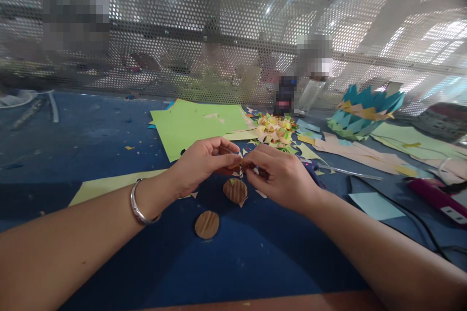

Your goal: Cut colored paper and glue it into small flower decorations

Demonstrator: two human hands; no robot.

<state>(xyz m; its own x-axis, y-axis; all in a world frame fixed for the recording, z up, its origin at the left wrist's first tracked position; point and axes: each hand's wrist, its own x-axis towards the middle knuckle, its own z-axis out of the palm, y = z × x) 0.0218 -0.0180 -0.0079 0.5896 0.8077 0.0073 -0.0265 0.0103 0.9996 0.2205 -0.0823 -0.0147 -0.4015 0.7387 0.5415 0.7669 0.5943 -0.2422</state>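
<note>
My left hand point(200, 163) and my right hand point(282, 175) meet over the table, their fingertips pinched together. Between them shows a small orange-brown piece point(226, 170), mostly covered by the fingers; its exact kind is hard to make out. Just below the hands lies a corrugated cardboard oval point(235, 192) with small paper scraps at its edge. Nearer to me rests a second cardboard oval point(206, 225), flat on the table. A blue object point(313, 171), partly hidden behind my right hand, lies close to a clear rod point(352, 172).
Green paper sheets point(197, 124) lie beyond my hands, beside a heap of cut paper scraps point(276, 130). A folded-paper basket point(365, 114) stands back right. On the right are a purple power strip point(438, 197) and black cable point(397, 214). A perforated screen point(233, 24) borders the table.
</note>
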